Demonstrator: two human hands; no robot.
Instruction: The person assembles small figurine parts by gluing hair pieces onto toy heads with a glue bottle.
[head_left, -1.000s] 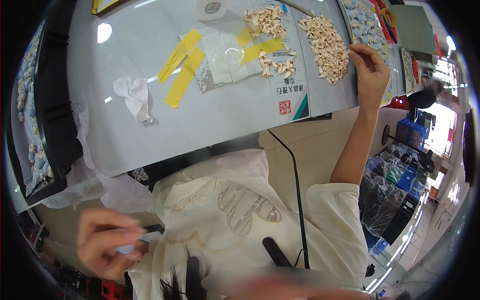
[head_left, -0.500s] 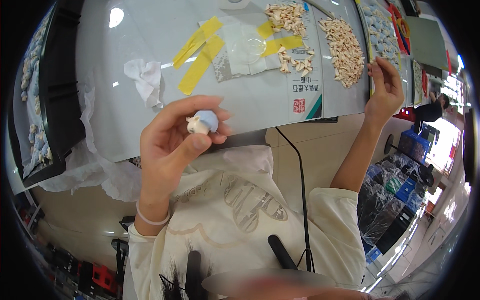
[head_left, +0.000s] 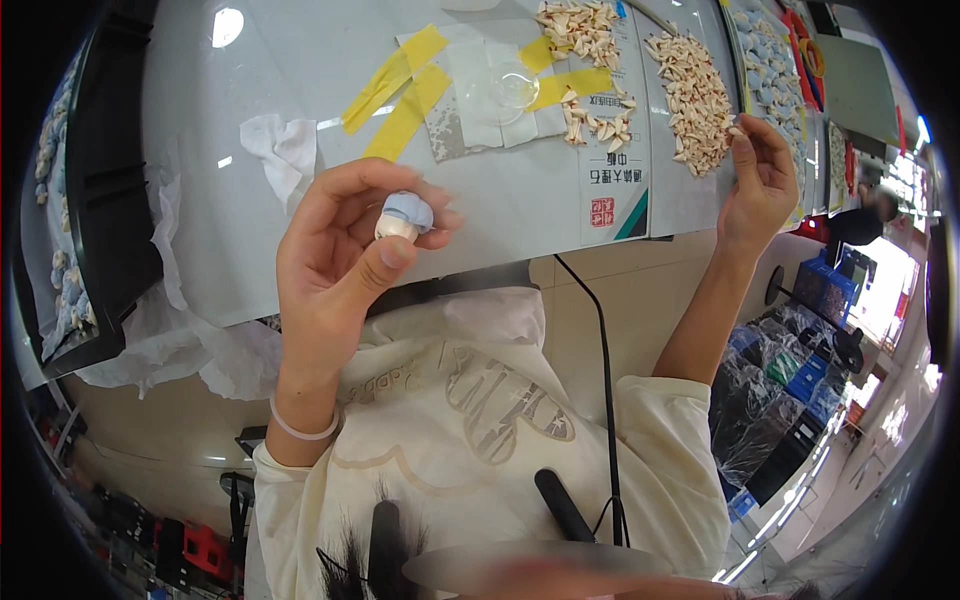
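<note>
My left hand (head_left: pixel 335 245) is closed around a small figurine head (head_left: pixel 405 216), pinched between thumb and fingers above the table's near edge. It has a light blue cap-like top and a cream lower part. Over on the right, my right hand (head_left: pixel 762 185) pinches a small pale piece (head_left: pixel 736 131) between thumb and forefinger. Those fingertips are beside a heap of small cream pointed pieces with brownish tips (head_left: pixel 690 105). A smaller heap of similar pieces (head_left: pixel 580 35) lies to its left, with a few loose ones below.
Yellow tape strips (head_left: pixel 395 80) and a clear round disc (head_left: pixel 513 86) lie mid-table. Crumpled white tissue (head_left: pixel 278 150) is at left. A black tray (head_left: pixel 115 170) stands at the far left; many blue pieces (head_left: pixel 770 65) lie at far right. A black cable (head_left: pixel 603 370) hangs in front.
The figurine head has turned in my left hand, so its blue top faces more toward me. My right hand has shifted slightly left and down, its fingertips now pinching a small pale piece.
</note>
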